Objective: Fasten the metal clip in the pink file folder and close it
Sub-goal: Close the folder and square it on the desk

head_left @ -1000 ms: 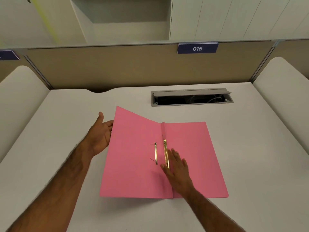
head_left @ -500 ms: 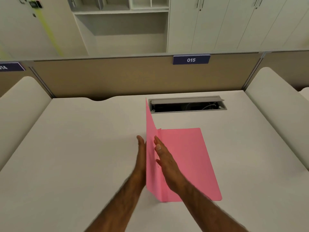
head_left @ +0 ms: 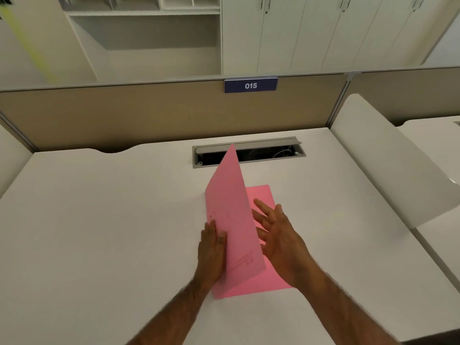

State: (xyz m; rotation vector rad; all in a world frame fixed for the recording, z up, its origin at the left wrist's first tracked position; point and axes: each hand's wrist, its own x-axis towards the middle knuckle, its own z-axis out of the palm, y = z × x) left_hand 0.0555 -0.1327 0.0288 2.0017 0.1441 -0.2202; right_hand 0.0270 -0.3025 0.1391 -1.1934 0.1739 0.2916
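The left hand (head_left: 212, 247) lies flat, fingers extended, against the outer face of the raised front cover of the pink file folder (head_left: 231, 220), while the right hand (head_left: 278, 235) hovers open with fingers spread just right of that cover, above the back cover. The folder sits half shut on the white desk (head_left: 99, 220), its back cover flat, front cover tilted rightward, top corner overlapping the grey cable slot (head_left: 268, 151). The metal clip is hidden inside.

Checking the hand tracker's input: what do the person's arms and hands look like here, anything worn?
Both forearms are bare as far as the frame shows: no sleeves in view. The left hand and right hand wear no gloves, and no rings, watch or bands are visible. Forearms show some hair. Edges of both arms are slightly motion-blurred, so very small items could be missed.
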